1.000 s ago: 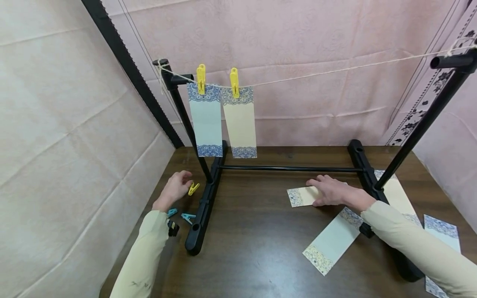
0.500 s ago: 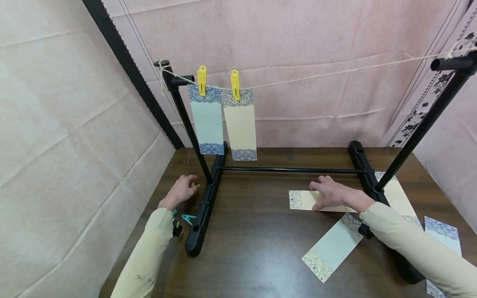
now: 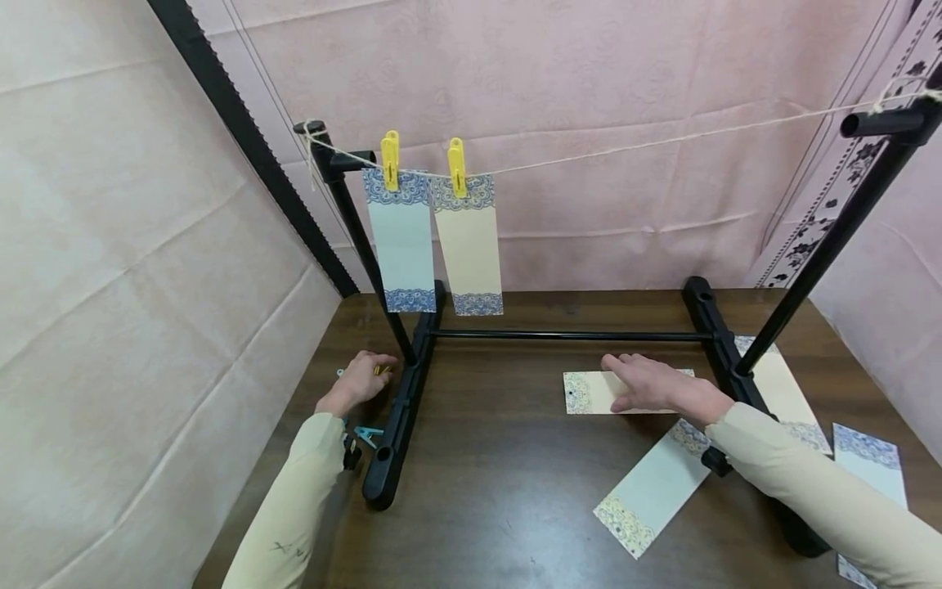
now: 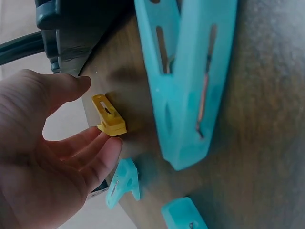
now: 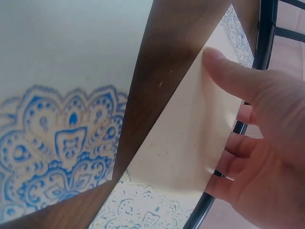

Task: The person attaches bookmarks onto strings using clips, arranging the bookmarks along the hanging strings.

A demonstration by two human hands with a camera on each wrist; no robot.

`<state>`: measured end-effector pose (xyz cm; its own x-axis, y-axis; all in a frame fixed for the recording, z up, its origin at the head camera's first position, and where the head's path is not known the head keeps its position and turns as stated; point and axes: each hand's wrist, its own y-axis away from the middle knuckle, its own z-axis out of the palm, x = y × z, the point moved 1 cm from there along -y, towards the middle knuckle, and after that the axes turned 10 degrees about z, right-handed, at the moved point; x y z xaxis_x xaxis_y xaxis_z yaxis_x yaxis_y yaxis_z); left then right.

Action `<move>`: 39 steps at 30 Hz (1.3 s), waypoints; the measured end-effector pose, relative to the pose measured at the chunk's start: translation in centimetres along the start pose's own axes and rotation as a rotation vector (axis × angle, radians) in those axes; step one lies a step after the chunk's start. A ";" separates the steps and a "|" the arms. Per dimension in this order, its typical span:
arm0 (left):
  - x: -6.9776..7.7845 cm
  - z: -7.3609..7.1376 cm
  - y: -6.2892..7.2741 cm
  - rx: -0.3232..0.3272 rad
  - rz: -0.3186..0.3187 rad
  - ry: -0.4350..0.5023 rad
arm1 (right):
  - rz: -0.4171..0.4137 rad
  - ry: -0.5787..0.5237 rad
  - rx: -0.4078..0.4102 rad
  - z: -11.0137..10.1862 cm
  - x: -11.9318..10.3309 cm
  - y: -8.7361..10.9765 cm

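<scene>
Close by the stand's left foot, my left hand (image 3: 356, 383) reaches to a yellow clothespin (image 4: 110, 117). Fingertips meet the clothespin's near end in the left wrist view, while the thumb stays apart from it. Teal clothespins lie around that hand, a large one (image 4: 190, 86) nearest the camera. My right hand (image 3: 651, 383) grips a cream card (image 3: 592, 391) with patterned ends across its width, thumb on one long edge and fingers at the other. The card lies low over the table, partly hidden by the hand. A pale blue card (image 3: 655, 491) lies in front of it.
A black stand (image 3: 567, 334) carries a cord (image 3: 648, 146). From its left part hang a blue card (image 3: 401, 254) and a cream card (image 3: 471, 254), each under a yellow clothespin. More cards, one cream (image 3: 783, 388) and one blue (image 3: 872, 466), lie at the right.
My left hand has moved slightly forward and right, over the yellow clothespin. The cream card under my right hand has turned level with the stand's crossbar.
</scene>
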<state>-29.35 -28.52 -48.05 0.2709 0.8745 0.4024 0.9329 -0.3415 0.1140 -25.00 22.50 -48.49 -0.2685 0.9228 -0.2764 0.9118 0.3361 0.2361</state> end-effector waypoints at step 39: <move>-0.5 0.1 -0.2 0.107 -0.016 -0.005 | -0.034 -0.036 0.049 -0.2 -2.2 1.1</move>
<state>-29.61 -28.89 -48.41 0.2565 0.8814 0.3967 0.9571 -0.2889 0.0229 -23.41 20.87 -47.45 -0.2888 0.9035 -0.3168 0.9168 0.3563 0.1803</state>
